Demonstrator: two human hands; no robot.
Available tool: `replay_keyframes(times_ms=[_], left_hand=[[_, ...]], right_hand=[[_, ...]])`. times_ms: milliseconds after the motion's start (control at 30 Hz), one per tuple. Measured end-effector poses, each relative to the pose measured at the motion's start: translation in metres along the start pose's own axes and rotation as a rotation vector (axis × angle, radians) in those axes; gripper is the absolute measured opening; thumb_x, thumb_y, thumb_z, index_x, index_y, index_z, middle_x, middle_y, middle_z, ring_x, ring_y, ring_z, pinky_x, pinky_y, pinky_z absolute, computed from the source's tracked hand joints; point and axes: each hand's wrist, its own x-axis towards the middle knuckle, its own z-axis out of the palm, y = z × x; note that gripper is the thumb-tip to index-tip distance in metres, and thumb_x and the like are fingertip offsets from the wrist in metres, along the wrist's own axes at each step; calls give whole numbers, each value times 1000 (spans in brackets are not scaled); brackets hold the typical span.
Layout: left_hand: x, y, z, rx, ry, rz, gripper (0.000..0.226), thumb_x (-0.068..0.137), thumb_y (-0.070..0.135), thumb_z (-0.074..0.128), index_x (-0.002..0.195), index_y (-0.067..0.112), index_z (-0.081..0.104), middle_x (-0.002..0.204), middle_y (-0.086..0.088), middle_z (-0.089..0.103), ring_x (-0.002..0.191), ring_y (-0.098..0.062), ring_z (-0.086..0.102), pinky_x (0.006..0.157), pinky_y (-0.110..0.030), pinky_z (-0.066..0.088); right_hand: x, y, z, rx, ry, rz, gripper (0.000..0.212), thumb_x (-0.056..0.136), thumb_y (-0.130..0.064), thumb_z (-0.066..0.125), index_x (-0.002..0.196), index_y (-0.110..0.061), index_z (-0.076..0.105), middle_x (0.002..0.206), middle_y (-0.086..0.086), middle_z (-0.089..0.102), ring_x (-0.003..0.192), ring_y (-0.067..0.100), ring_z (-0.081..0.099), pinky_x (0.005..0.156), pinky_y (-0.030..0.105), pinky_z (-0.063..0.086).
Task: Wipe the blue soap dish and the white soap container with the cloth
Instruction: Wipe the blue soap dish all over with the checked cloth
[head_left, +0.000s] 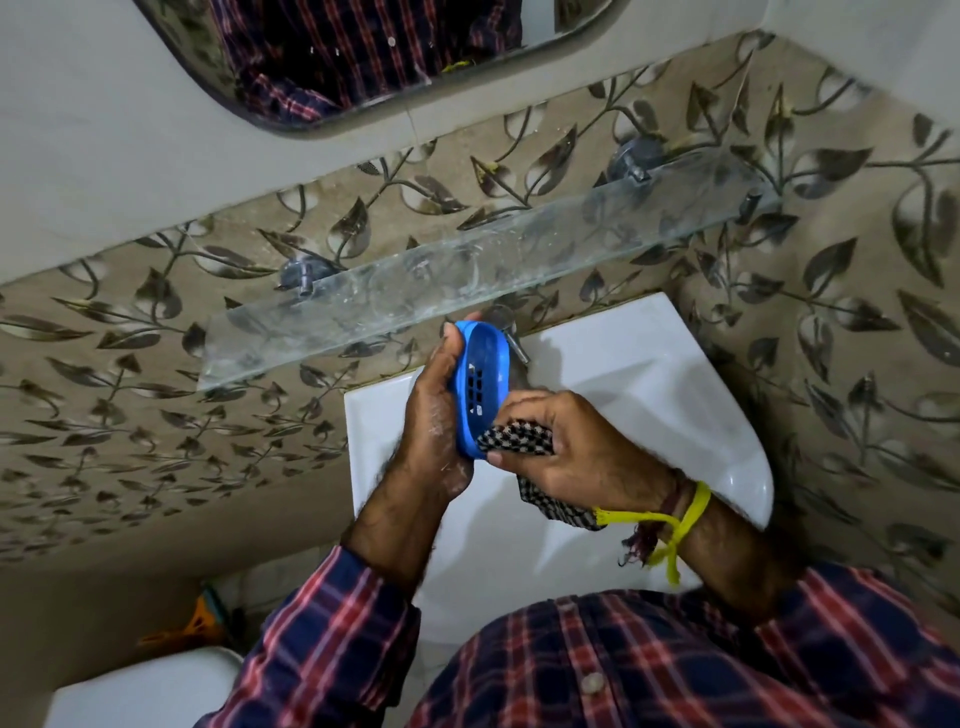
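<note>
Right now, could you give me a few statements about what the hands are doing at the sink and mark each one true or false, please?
1. The left hand holds the blue soap dish. True.
2. The right hand grips a checked cloth. True.
3. The soap dish lies on the glass shelf. False: it is held over the white sink.
4. The cloth hangs on the shelf. False: it touches the dish's lower end.

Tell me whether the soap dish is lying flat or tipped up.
Tipped up: the left hand holds the blue soap dish on edge above the sink.
</note>
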Motion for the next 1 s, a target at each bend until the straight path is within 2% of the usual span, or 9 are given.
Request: replay_keyframes(times_ms=[167,267,367,467,567,633,700,867,1000], left_hand=[[-1,1,2,-31,69,-50,46,86,59,58,75,22,82,76,-5,64,66,-20,59,64,-31,47],[-1,4,4,-92,125,-107,50,94,55,54,72,16,76,70,-6,61,61,-20,59,59,-29,49],[0,7,5,-97,143,-139,53,96,60,49,86,11,69,74,-8,61,66,-22,59,63,-31,50],[-1,7,4,44,87,-126,72,89,77,38,126,20,63,103,-11,73,90,-27,68,85,-41,55],[-11,-17,-10,513,118,174,78,86,83,31,153,44,27,161,5,37,144,-17,42,117,-50,36],[-15,-39,-27,851,14,567,66,100,61,35,158,37,15,167,14,16,153,-9,20,124,-41,23],[-13,-54,-41,1057,-137,797,66,104,52,38,160,30,11,169,6,15,155,-18,16,124,-40,21],[7,-45,-34,1036,-175,983,65,105,50,34,161,25,10,169,-5,15,155,-33,15,122,-55,20],[20,-35,-35,1016,-221,1051,63,105,54,26,160,26,15,167,-3,23,150,-38,26,116,-64,26]], right_hand=[[-6,12,-2,-56,-27,22,11,81,-22,76,88,-18,68,88,-17,58,77,1,62,66,18,49],[-5,9,3,-211,38,-61,17,78,-33,77,89,-23,68,88,-21,56,85,3,61,73,31,53],[-5,8,6,-186,121,-81,14,79,-25,77,87,-16,69,88,-16,58,84,10,62,73,37,53],[-5,8,2,50,188,40,12,80,-12,78,83,-7,67,80,-1,62,77,16,63,72,34,52],[-1,3,-10,404,238,288,12,80,-6,77,78,-3,66,67,2,62,63,19,58,65,33,51],[2,2,-17,628,257,429,16,80,-3,76,87,7,66,70,14,61,66,28,57,70,51,51],[4,0,-25,795,187,506,21,81,-3,73,97,9,66,76,18,59,68,30,55,74,62,47],[14,-7,-33,977,-20,546,21,79,-8,71,99,-2,70,69,10,59,55,19,57,61,40,51],[22,-14,-35,1017,-79,526,12,83,-8,68,95,-5,71,66,6,63,54,18,61,55,39,53]])
